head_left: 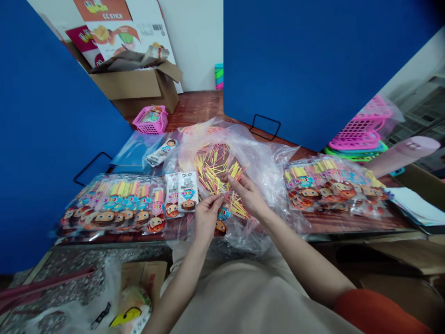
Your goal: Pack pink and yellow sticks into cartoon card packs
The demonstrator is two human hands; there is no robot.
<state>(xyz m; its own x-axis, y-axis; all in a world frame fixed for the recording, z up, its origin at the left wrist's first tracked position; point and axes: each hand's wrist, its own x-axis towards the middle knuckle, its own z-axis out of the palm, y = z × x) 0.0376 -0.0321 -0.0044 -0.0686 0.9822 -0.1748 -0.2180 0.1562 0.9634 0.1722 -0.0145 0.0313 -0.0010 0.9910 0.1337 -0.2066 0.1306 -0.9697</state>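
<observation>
My left hand [208, 214] pinches the top of a small clear printed packet [222, 218] with a cartoon face, held low over a big clear plastic bag [259, 153]. My right hand [249, 194] is closed on a small bunch of thin yellow and pink sticks [235, 171], just above the packet's mouth. Loose sticks [212, 169] of the same colours lie heaped in the opened bag beneath both hands. Beside my left hand are white-backed packets [188, 191] with cartoon faces.
Filled stick packets [118, 204] lie in rows at the left, with more packets [323, 183] at the right. A pink basket [152, 119] stands before a cardboard box [139, 86]. Blue panels [295, 65] flank the table; stacked baskets [361, 127] stand at the right.
</observation>
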